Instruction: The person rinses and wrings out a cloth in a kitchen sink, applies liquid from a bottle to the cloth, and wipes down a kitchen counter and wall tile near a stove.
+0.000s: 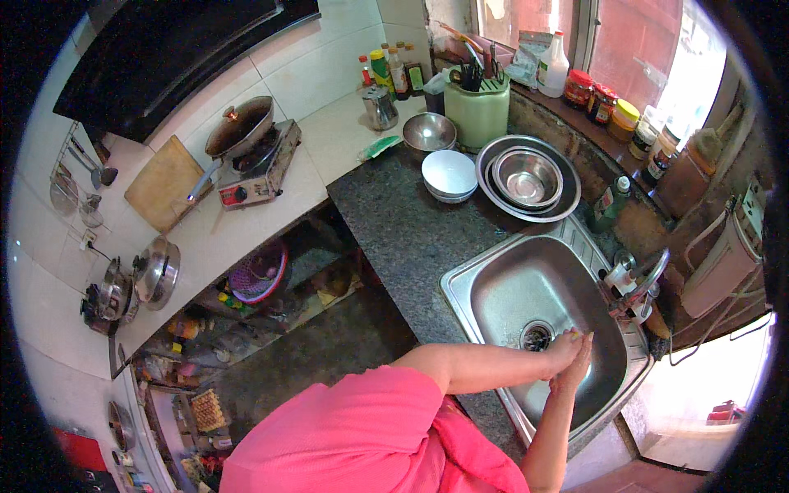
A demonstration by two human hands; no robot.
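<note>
Over the stainless steel sink point(524, 277), my left hand point(562, 352) and my right hand point(576, 368) are pressed together, just right of the drain strainer point(536, 336). The fingers overlap, so whether anything lies between the palms cannot be told. The faucet point(638, 286) stands on the sink's right rim, above and to the right of my hands. Nested steel bowls point(529, 179) sit in a wide basin point(487, 206) behind the sink, and stacked white bowls point(449, 174) stand left of them.
A green knife holder point(476, 111) and a steel bowl point(429, 132) stand at the back corner. Jars point(578, 89) line the window sill. On the left counter are a portable gas stove point(259, 179) with a tilted wok point(240, 129), a cutting board point(166, 183) and lidded pots point(157, 271).
</note>
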